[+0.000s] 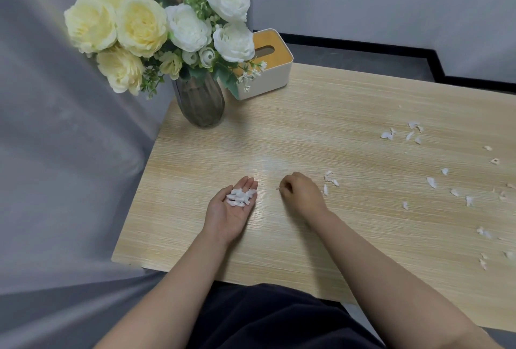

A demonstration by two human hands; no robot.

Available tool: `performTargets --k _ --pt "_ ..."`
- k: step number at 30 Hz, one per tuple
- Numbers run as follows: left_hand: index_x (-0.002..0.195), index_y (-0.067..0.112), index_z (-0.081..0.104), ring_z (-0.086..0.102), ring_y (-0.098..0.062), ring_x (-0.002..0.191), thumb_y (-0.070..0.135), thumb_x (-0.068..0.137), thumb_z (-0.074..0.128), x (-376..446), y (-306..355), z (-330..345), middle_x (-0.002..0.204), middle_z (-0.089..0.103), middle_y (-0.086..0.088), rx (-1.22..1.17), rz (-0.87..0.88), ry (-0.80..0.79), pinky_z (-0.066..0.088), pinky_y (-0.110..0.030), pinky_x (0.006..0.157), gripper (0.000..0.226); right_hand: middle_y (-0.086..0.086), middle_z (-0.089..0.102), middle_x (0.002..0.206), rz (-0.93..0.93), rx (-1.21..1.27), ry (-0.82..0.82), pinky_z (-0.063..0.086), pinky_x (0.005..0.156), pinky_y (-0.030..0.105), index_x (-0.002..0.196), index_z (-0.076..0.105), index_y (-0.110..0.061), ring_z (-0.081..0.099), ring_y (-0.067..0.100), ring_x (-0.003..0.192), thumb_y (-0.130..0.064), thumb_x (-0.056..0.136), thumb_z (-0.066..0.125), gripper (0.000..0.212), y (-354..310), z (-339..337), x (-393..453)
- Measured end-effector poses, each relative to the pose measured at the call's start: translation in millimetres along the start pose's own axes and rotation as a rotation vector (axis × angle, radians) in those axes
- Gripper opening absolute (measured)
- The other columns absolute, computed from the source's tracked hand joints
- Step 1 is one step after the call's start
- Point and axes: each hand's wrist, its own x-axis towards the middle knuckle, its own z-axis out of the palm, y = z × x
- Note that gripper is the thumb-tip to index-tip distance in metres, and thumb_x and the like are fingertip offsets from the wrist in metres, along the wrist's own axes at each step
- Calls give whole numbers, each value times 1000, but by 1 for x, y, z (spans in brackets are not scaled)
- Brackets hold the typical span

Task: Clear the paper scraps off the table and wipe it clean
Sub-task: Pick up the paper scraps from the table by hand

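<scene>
Paper scraps point(435, 181), torn white and fluffy, were partly gathered: a heap lay in the flat, upturned left hand point(231, 209), while the right hand point(300, 193) seemed to pinch one tiny bit. Many remained across the smooth wood-grain tabletop point(335, 125); wiping was not yet begun.

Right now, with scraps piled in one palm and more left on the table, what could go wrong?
The pile of scraps lies loose on the flat left hand; tilting could spill it. The right hand pinches a tiny bit, easily dropped. Reaching the far scraps could sweep others off the table edge.
</scene>
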Motion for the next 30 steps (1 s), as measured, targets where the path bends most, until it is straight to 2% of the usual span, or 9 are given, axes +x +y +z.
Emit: performTargets --k 3,6,8,11,14,17,21,26,30 --pt "106 -5 59 69 -30 89 13 96 34 -2 0 -2 98 70 -19 -16 12 10 50 -38 85 33 1 58 87 -35 173 73 40 71 25 86 67 -11 51 13 79 -13 88 57 11 -16 -5 -9" --pt "105 -5 59 70 -29 82 14 97 33 -5 -2 0 93 70 -19 -23 9 14 54 -35 78 33 -3 61 89 -161 284 77 42 73 22 89 68 -14 53 8 81 -17 88 61 7 -40 -11 -22" --pt "101 -5 59 71 -28 74 15 97 34 -8 -5 4 88 70 -20 -57 -5 10 56 -34 73 32 -8 59 90 -215 279 92 43 73 24 92 68 -18 52 5 84 -22 89 61 9 -55 -14 -26" --pt "88 -6 63 70 -25 65 16 98 33 -11 -7 7 78 70 -17 -72 -11 11 56 -30 65 38 -8 59 96 -250 135 59 38 71 26 99 70 -22 48 7 94 -27 91 57 15 -65 -16 -24" --pt "98 -6 61 69 -24 63 17 99 31 -12 -7 9 78 70 -16 -66 -14 -7 56 -27 60 38 -6 57 97 -247 93 18 35 69 25 102 71 -25 46 7 93 -25 93 54 19 -64 -13 -24" --pt "101 -4 58 70 -25 66 15 99 33 -12 -5 7 80 70 -17 -64 -3 1 57 -29 62 32 -9 53 93 -236 222 46 42 73 27 99 72 -21 48 5 87 -20 92 56 17 -61 -9 -28" --pt "105 -4 59 67 -27 77 11 96 35 -12 -2 3 95 67 -20 -72 -5 5 56 -27 59 30 -7 56 92 -247 272 64 42 75 18 98 71 -16 50 2 79 -21 90 60 14 -57 -8 -34" --pt "104 -5 60 71 -24 72 10 95 35 -14 2 0 92 70 -18 -72 -11 -14 56 -23 59 31 3 63 94 -279 170 6 42 78 29 99 68 -12 55 17 89 -19 90 60 15 -64 3 -38" --pt "106 -5 59 72 -22 76 12 98 35 -15 7 -8 94 71 -18 -68 -14 -31 55 -20 66 31 6 65 93 -299 105 -11 44 77 35 102 66 -16 53 20 93 -22 92 54 17 -76 12 -39"
